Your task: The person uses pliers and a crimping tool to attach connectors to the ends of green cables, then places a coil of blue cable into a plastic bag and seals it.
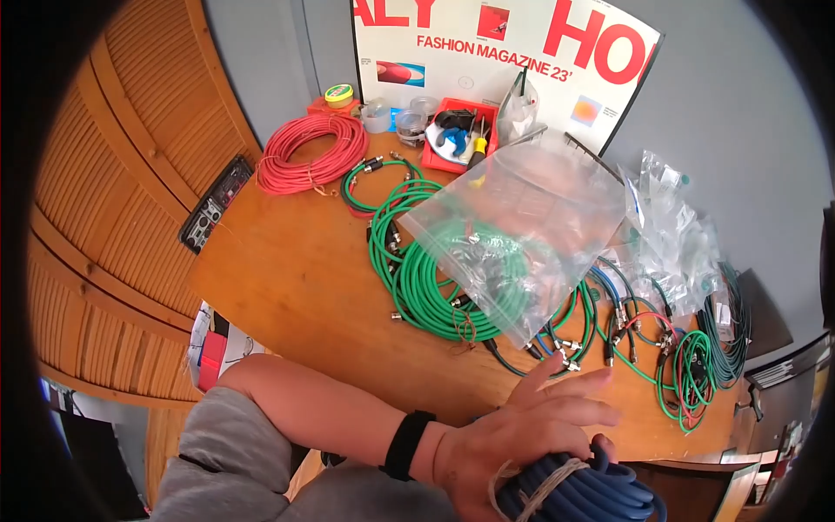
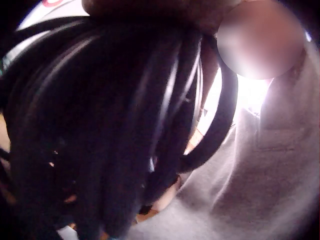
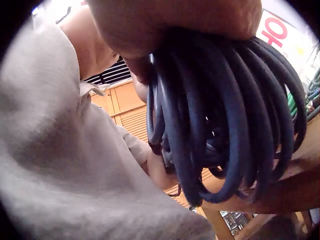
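A thick coil of dark blue cable (image 1: 600, 496), bound with pale twine (image 1: 552, 487), is at the bottom of the head view, near the person's lap. My left hand (image 1: 522, 439) comes in from the left and grips the coil's upper side, some of its fingers spread out over the table edge. Loops of the coil (image 2: 110, 125) fill much of the left wrist view. In the right wrist view my right hand (image 3: 185, 22) holds the same coil (image 3: 230, 120) from above, its fingers mostly hidden. The head view does not clearly show the right hand.
On the wooden table (image 1: 287, 252) lie green cable coils (image 1: 413, 291), a red cable coil (image 1: 309, 157) and smaller mixed cables (image 1: 691, 374). A clear plastic bag (image 1: 539, 226) covers part of the green coils. Behind stand a red tool bin (image 1: 432, 161) and more plastic bags (image 1: 670, 226).
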Demonstrator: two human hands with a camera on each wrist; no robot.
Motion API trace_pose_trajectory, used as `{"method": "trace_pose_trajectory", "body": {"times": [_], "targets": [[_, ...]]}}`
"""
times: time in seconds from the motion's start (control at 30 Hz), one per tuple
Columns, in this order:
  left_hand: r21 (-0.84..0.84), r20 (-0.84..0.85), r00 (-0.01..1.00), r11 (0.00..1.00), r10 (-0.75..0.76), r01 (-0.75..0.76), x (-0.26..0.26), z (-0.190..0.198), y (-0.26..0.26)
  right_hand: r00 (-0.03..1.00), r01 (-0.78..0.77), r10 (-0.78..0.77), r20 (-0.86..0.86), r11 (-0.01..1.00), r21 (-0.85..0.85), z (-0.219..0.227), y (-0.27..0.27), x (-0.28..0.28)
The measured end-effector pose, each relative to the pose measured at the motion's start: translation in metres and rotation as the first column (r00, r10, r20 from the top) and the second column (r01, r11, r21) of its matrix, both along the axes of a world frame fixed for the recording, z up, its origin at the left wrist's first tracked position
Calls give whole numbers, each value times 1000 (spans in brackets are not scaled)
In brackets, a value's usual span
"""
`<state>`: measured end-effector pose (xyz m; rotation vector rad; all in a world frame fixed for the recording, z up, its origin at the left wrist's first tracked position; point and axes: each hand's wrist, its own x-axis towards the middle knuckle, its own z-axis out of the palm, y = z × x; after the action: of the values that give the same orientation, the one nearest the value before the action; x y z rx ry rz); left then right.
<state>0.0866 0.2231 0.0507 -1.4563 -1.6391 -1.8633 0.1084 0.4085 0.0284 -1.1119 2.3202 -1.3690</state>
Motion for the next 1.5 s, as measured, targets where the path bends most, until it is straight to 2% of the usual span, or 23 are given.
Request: {"method": "trace_pose_trajectory", "body": {"times": [0.1,0.17,0.2,0.27,0.33,0.37,0.43,0.57,0.63,0.7,0.73,0.83,0.9,0.93,0.97,1.0,1.03,1.1,1.13,1.17,1.23,1.37,1.5], "targets": [[-30,55,987,988,-148,150,-3,-8,0,1000,22,-22,7,1000,-17,0,-5,-1],[351,-39,958,894,-284,280,-2,-13,13,999,48,-48,7,998,-35,0,-7,-2],[348,-37,955,892,-296,290,2,-15,12,998,68,-68,9,997,-46,-1,-8,-2],[284,331,919,952,-212,117,17,-17,4,994,108,-108,14,992,-69,-1,-11,1],[98,621,777,994,-100,49,16,-19,-6,988,156,-156,13,983,-97,7,-16,7],[166,727,674,986,-130,11,16,-15,-3,917,358,-259,302,869,-342,16,-27,16],[172,767,632,984,-113,-33,2,-11,-4,847,471,-293,443,799,-373,17,-28,7],[433,876,200,898,-439,78,-28,-19,-7,637,637,-176,750,668,-385,20,-27,-4],[477,831,246,866,-499,148,-36,-28,-13,679,578,-166,716,722,-381,10,-9,-9],[446,840,259,878,-477,171,-39,-18,-17,669,491,27,743,734,-469,7,1,-13],[419,847,272,888,-457,190,-39,-16,-19,577,540,196,792,636,-551,8,5,-13],[425,820,308,873,-483,239,-38,-33,-20,531,464,318,785,666,-584,6,20,-17],[368,833,358,906,-421,210,-33,-36,-19,515,463,284,808,701,-542,0,26,-14],[293,838,415,934,-354,205,-29,-32,-22,635,391,155,757,780,-488,3,27,-11],[215,834,472,957,-285,197,-26,-29,-23,745,327,38,666,850,-414,5,28,-11],[212,796,529,954,-294,211,-22,-27,-23,907,146,7,422,933,-329,5,30,-13],[215,795,529,954,-295,210,-20,-28,-21,912,108,40,409,937,-332,3,25,-10],[124,549,807,976,-216,177,-15,-31,-14,988,-95,111,107,984,-151,23,20,-12],[-1,273,957,995,-100,104,-20,-67,-1,985,-3,26,-171,991,131,32,21,-3],[347,215,945,924,-245,160,-12,-65,14,941,-16,62,-332,990,140,33,15,4],[110,-22,1000,994,-19,21,-27,-53,2,942,-22,62,-329,992,126,29,19,2],[37,10,972,971,236,-236,-11,-23,7,963,-23,38,-266,998,59,26,12,-1],[-161,-116,884,870,452,-466,-5,-1,3,983,-1,-2,-184,1000,-17,19,7,3]]}}
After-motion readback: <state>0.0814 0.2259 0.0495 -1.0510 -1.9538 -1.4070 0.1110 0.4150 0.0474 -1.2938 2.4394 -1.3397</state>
